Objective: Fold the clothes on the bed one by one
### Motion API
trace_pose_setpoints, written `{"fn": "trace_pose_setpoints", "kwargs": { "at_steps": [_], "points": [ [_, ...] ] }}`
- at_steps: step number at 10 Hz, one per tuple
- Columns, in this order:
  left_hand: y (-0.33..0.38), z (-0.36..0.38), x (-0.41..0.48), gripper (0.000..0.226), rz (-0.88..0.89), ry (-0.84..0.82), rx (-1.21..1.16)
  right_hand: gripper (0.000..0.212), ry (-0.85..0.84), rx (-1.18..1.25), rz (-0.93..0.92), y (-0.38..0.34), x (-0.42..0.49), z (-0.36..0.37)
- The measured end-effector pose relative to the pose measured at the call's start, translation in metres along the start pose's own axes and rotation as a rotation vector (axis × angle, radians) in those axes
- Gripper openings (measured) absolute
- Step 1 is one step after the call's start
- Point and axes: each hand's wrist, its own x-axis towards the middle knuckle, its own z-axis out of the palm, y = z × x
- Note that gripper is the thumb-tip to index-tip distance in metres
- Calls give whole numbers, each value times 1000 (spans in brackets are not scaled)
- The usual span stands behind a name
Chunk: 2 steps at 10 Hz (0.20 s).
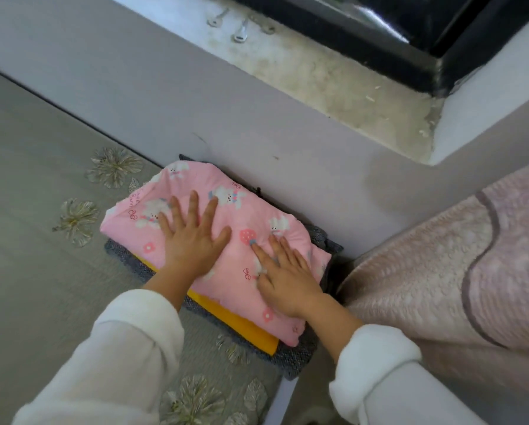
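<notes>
Pale lilac wall (pixel 257 118), grimy window sill (pixel 333 78) bearing what may be keys (pixel 241 33), black window frame (pixel 379 41), grey flower-embroidered bedspread (pixel 27 179), fluffy pink blanket (pixel 441 256) at right

Soft, even daylight, faint shadows, slight overall softness, and wide-angle bending at the edges.

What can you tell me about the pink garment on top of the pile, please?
The pink garment is cotton-looking cloth printed with white bunnies, bows and flowers. It lies folded into a puffy rectangle atop a yellow garment and a grey knit, beside the wall. The left hand and right hand press flat on it.
</notes>
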Motion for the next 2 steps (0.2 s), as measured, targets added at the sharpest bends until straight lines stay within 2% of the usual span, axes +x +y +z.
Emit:
{"fn": "trace_pose_setpoints", "kwargs": {
  "at_steps": [1,2],
  "points": [
    [17,-18,-17,67,-47,0,-1,62,9,121,9,-3,-19,-23],
    [34,-25,-44,62,-76,32,-81,55,149,344,105,-7,-43,-41]
  ]
}}
